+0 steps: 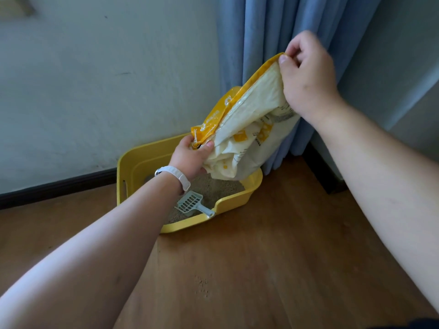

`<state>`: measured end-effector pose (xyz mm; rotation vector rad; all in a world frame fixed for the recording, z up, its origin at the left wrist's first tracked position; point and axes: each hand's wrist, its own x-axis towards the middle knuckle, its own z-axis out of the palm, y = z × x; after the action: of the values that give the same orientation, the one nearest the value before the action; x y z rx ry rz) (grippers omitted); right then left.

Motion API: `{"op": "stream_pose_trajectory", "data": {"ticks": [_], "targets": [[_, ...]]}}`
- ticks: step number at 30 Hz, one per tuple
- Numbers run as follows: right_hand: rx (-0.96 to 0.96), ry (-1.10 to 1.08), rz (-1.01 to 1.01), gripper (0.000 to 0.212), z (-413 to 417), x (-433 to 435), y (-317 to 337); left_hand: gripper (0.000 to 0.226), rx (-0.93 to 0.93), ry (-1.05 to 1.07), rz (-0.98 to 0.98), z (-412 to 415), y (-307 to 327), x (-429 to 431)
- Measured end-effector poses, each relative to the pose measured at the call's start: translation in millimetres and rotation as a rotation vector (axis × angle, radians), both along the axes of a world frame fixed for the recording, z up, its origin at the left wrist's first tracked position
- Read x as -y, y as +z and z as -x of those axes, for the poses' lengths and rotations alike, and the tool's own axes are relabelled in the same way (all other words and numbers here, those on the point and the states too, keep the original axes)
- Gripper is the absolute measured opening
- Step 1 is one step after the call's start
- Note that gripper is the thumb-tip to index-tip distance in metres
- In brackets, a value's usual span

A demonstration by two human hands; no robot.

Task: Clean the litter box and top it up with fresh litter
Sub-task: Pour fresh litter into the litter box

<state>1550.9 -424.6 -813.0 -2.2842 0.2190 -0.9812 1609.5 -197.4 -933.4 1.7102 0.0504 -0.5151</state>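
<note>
Between our two hands hangs the litter bag [249,129], cream with a yellow edge, tilted so its lower end dips over the far right corner of the yellow litter box [133,167]. Our right hand [306,74] is uppermost and pinches the bag's top edge between thumb and curled fingers. Our left hand [190,155], lower and nearer the wall, grips the bag's yellow corner. Under the left wrist, the box holds a layer of tan litter [213,186]. A pale blue slotted scoop [191,204] lies on it, its handle resting at the low front lip.

We judge the top-up to be under way. We cannot see any stream of litter, and the bag's lower end is hidden by its own folds. No clumps show in the visible litter, so scooping looks done, though part of the bed is hidden. Emptying the bag, levelling, and sweeping the few stray grains [202,286] on the wooden floor below our arms look to be left.

Dark print runs down the bag, too small and creased to read; no brand is legible.
</note>
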Motion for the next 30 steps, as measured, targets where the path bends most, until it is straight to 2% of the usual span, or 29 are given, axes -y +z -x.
{"op": "stream_pose_trajectory", "data": {"ticks": [3, 8, 14, 17, 20, 23, 30], "targets": [[0.003, -0.009, -0.003, 0.008, -2, 0, -1, 0.07, 0.004, -0.009, -0.005, -2, -3, 1], [0.0, -0.006, 0.022, 0.009, -1, 6, -3, 0.053, -0.003, -0.033, 0.007, -1, -6, 10], [0.006, -0.042, 0.016, 0.02, 5, 20, -2, 0.067, -0.015, -0.063, 0.011, 6, -13, 27], [0.006, -0.054, 0.025, 0.012, 9, 27, -2, 0.07, -0.017, -0.072, 0.032, 9, -16, 37], [0.008, -0.066, 0.025, 0.008, 14, 37, -4, 0.062, 0.008, -0.075, 0.054, 8, -17, 48], [0.014, -0.073, 0.029, 0.018, 19, 46, -4, 0.067, 0.044, -0.064, 0.052, 3, -15, 57], [0.035, -0.074, -0.001, 0.027, 23, 52, -5, 0.055, 0.105, -0.039, 0.035, -10, -12, 64]]}}
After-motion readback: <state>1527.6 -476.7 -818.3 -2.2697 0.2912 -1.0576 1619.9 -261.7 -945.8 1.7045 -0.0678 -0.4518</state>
